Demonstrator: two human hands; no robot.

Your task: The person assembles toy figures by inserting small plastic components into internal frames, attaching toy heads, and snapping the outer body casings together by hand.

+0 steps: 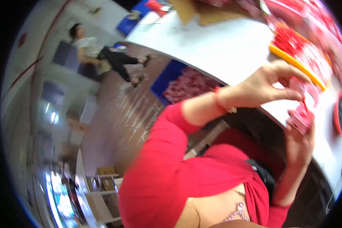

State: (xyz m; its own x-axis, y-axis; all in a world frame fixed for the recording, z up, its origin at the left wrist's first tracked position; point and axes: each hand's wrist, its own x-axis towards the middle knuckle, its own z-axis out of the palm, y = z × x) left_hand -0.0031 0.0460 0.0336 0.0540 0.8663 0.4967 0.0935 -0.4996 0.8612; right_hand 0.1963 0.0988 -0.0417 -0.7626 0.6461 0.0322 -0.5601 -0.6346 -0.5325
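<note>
Over the edge of the white table, my two hands meet at a small pink plastic piece [301, 121] with a boxy lower end. My right hand [299, 146] grips that boxy end from below, fingers wrapped around it. Coming from the left, my left hand [271, 83] pinches the upper pink part [297, 86] between thumb and fingers. A thin red bit [304, 102] shows between the hands. Blur keeps me from telling whether the pink parts are one joined piece or separate. A red band circles my left wrist.
Behind my hands, a yellow tray [288, 57] holds red and pale pink parts. A red round dish [336, 117] with dark contents stands at right. An open cardboard box [216, 17] sits on the white table [212, 41]. Beneath is a blue crate [159, 85]; a person [89, 49] is farther off.
</note>
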